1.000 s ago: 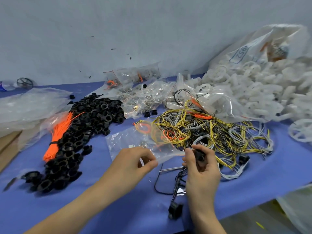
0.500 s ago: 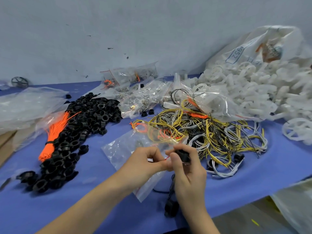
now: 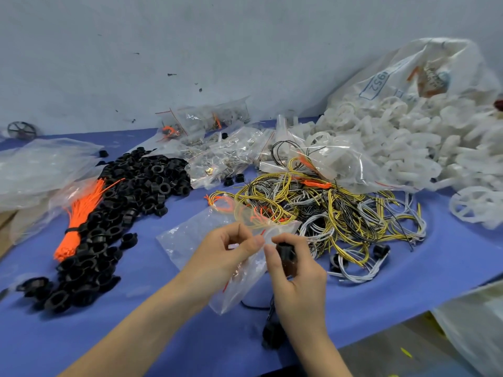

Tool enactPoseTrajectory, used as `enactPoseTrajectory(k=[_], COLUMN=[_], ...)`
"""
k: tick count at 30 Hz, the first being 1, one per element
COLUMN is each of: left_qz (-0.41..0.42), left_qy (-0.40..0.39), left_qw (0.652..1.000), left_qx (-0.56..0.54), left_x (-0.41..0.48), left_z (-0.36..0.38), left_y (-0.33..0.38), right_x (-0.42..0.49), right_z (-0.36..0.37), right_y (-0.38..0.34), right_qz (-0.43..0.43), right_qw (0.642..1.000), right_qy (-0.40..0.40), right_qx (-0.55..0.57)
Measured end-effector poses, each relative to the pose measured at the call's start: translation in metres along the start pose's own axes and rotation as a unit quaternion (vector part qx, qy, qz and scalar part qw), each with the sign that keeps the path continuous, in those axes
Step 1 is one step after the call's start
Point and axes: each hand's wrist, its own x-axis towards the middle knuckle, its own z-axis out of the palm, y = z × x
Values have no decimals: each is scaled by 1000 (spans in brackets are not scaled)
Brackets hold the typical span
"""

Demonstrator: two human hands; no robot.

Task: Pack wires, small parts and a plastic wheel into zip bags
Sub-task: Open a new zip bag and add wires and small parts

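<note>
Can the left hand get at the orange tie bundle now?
Probably not at once: the left hand pinches the zip bag. The path to the orange tie bundle looks free.

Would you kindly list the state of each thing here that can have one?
zip bag: lifted, mouth pinched by both hands.
left hand: pinching the bag's edge.
right hand: grip on a black part.
wire pile: loose, tangled.
orange ties: bundled.
big sack: open, wheels spilling.
</note>
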Motion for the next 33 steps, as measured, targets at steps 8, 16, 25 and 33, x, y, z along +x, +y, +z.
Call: enactPoseTrajectory(k=[8,16,25,33], left_qz=[299,240,273,266], left_qy=[9,172,214,209], left_qw=[922,941,912,922], left_qx=[244,163,219,190], left_x=[-3,8,14,15], left_z=[3,-14,-22,-22], left_y=[-5,-15,-27,-33], right_x=[3,37,118,124], right_z=[4,-10,-56,-60], right_y=[1,-19,24,43], right_qz=[-3,17,-49,-168], right_qw=[983,953,859,802], right_qy=[-123,-232,-239,-224], right_qx=[-136,-196,-450,-528])
